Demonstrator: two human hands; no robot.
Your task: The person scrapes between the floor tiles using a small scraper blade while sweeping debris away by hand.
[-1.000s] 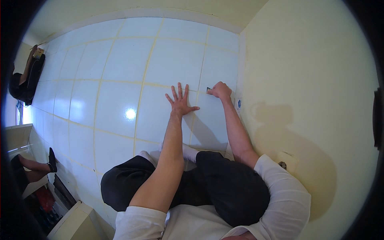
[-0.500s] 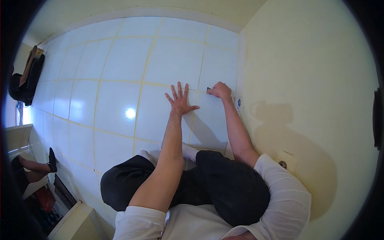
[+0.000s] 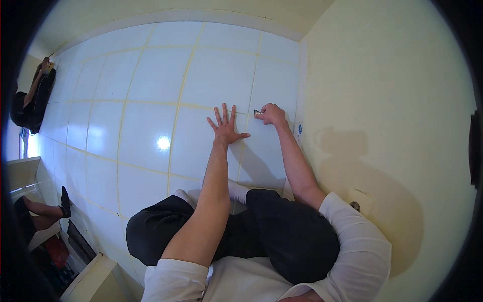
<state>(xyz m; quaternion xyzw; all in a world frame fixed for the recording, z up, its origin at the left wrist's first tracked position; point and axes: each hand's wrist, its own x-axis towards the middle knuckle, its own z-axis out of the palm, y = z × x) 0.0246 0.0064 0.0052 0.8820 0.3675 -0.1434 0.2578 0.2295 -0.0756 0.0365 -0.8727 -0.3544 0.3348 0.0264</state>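
Note:
My left hand (image 3: 226, 132) lies flat on the white tiled floor (image 3: 151, 123), fingers spread, with nothing in it. To its right, close to the wall, my right hand (image 3: 273, 115) is closed in a pinch on a small flat dark-and-silver piece (image 3: 258, 114). The piece points left from the fingers and meets the floor along a grout line between two tiles. Its exact kind is too small to make out, and its other end is hidden in my grip.
A cream wall (image 3: 392, 75) rises close on my right, with a small round dark fitting (image 3: 355, 207) low on it. At the far left sits another person (image 3: 31, 103); nearer, another person's leg (image 3: 48, 209) reaches in. A cream box-like piece (image 3: 95, 279) stands at lower left.
My right hand has slid slightly left along the grout line, and more of the small piece now shows. My left hand stays in place. The far person's arm has shifted.

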